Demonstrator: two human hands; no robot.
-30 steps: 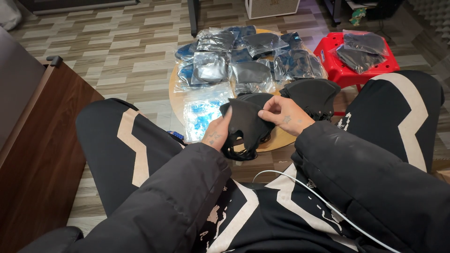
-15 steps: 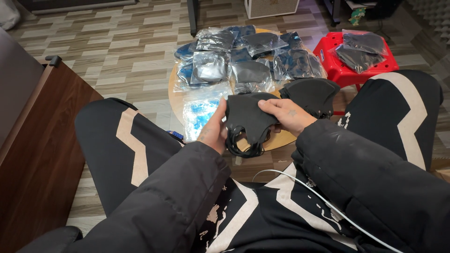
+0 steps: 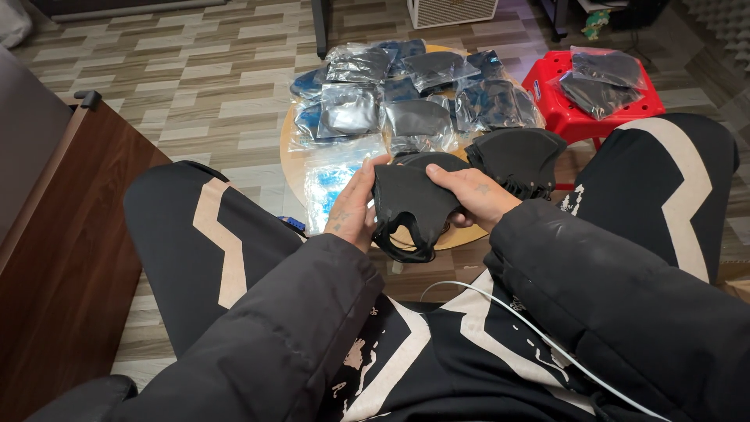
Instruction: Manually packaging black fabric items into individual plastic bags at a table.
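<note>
Hands, left [image 3: 353, 209] and right [image 3: 475, 195], both grip one black mask [image 3: 410, 202].

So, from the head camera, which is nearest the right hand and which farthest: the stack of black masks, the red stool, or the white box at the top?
1. Stack of black masks, just beyond the right hand.
2. Red stool, farther right.
3. White box, top edge, farthest.

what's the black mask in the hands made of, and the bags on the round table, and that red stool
Black mask: seemingly soft matte fabric, since it bends between the left hand and right hand without shine. Bags: thin clear plastic film, glossy and crinkled, contents showing through. Red stool: likely moulded hard plastic, uniform colour with a smooth sheen.
</note>
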